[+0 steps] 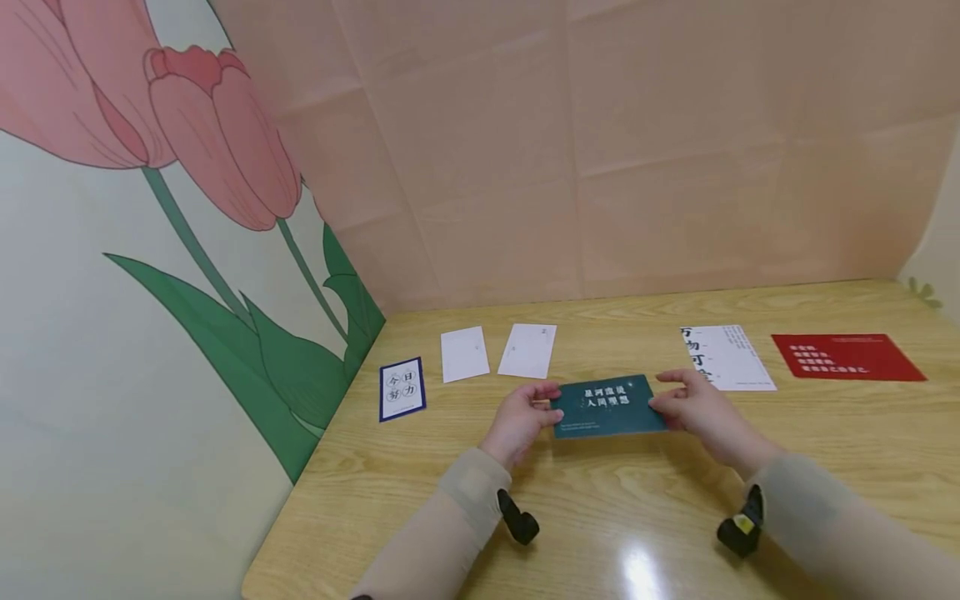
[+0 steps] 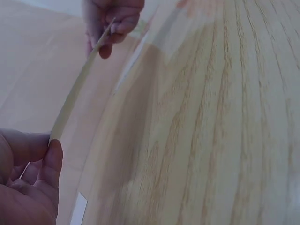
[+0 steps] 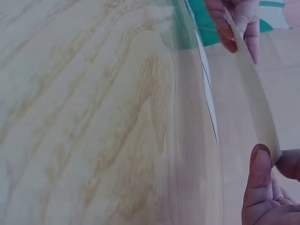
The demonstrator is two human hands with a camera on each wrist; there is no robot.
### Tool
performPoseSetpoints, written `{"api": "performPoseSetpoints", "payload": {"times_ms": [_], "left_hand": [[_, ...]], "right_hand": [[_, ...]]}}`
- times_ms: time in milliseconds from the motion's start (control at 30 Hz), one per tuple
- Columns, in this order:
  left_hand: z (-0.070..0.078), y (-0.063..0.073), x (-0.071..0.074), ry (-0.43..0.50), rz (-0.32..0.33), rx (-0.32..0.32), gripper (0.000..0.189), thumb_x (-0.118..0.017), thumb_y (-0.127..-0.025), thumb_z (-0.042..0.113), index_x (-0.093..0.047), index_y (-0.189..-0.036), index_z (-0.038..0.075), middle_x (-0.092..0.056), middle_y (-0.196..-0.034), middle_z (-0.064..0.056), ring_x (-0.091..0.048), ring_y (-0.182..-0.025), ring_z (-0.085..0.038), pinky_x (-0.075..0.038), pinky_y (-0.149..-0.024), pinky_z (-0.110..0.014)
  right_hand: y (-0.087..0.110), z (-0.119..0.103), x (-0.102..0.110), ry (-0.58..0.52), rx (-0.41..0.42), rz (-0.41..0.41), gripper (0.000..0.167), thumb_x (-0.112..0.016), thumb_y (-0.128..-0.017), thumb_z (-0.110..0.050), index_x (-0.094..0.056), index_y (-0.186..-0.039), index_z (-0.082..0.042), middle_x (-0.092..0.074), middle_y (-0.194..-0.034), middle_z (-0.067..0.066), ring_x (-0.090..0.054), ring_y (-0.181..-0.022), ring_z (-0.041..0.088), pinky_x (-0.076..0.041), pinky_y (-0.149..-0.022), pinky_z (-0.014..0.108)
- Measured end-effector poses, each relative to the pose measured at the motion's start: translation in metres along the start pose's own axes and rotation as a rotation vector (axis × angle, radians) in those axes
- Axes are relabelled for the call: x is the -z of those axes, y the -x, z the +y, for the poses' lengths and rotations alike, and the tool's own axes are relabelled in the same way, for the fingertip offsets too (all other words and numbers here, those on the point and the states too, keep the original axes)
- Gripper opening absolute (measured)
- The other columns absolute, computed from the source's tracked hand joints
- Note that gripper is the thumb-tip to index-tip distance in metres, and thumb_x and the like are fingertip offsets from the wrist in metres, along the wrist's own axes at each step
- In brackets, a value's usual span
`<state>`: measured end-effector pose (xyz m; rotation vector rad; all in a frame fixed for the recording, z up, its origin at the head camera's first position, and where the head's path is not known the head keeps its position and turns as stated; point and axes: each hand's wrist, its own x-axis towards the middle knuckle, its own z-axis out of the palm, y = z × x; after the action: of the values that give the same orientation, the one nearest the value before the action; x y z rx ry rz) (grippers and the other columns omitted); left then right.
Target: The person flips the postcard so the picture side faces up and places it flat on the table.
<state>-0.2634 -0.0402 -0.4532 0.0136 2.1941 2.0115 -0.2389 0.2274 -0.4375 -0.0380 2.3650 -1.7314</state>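
A dark teal card (image 1: 607, 408) with white lettering is held above the table between both hands. My left hand (image 1: 522, 418) pinches its left edge between thumb and fingers. At the opposite edge, my right hand (image 1: 701, 417) pinches it the same way. Both wrist views show the card nearly edge-on, slightly bowed; the left wrist view has its thin pale side (image 2: 75, 98), and the right wrist view its curved underside (image 3: 257, 98). Just behind my right hand lies a white card (image 1: 731, 358) with black characters, partly covered by that hand.
A blue-bordered card (image 1: 402, 389) lies at the table's left. Two white cards, one left (image 1: 464, 354) and one right (image 1: 528, 350), lie near the back edge. A red card (image 1: 847, 357) is at far right. Pink cloth (image 1: 600, 150) hangs behind the wooden table (image 1: 600, 517); a tulip-painted wall (image 1: 112, 375) borders the left.
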Motion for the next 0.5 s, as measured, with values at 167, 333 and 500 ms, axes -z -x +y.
{"api": "performPoseSetpoints", "payload": {"times_ms": [167,333,500], "left_hand": [[-0.0008,0.0009,-0.0002,-0.073,0.012,-0.038,0.044,-0.072,-0.077,-0.012,-0.067,-0.114,0.013,-0.057,-0.114,-0.001,-0.058,-0.083,-0.015,-0.051,-0.073,-0.026],[-0.0023,0.0002,0.0006,-0.098,-0.003,-0.079,0.056,-0.070,-0.076,-0.016,-0.059,-0.126,0.008,-0.054,-0.123,-0.004,-0.059,-0.080,-0.015,-0.051,-0.069,-0.025],[-0.0019,-0.0007,0.0005,-0.099,-0.012,-0.048,0.065,-0.070,-0.078,-0.014,-0.051,-0.137,0.004,-0.057,-0.116,-0.005,-0.059,-0.083,-0.015,-0.053,-0.074,-0.026]], "right_hand": [[-0.0013,0.0013,-0.0006,-0.004,0.004,-0.025,0.070,-0.064,-0.091,-0.009,-0.022,-0.145,0.007,-0.055,-0.106,0.018,-0.059,-0.087,0.022,-0.054,-0.075,0.034],[-0.0026,0.0017,-0.0017,0.001,-0.006,-0.061,0.070,-0.061,-0.093,-0.006,-0.019,-0.147,0.005,-0.055,-0.104,0.017,-0.058,-0.085,0.023,-0.054,-0.073,0.035],[-0.0031,0.0007,-0.0021,0.020,-0.014,-0.078,0.070,-0.060,-0.093,-0.004,-0.017,-0.148,0.004,-0.052,-0.103,0.018,-0.056,-0.085,0.024,-0.054,-0.071,0.035]]}}
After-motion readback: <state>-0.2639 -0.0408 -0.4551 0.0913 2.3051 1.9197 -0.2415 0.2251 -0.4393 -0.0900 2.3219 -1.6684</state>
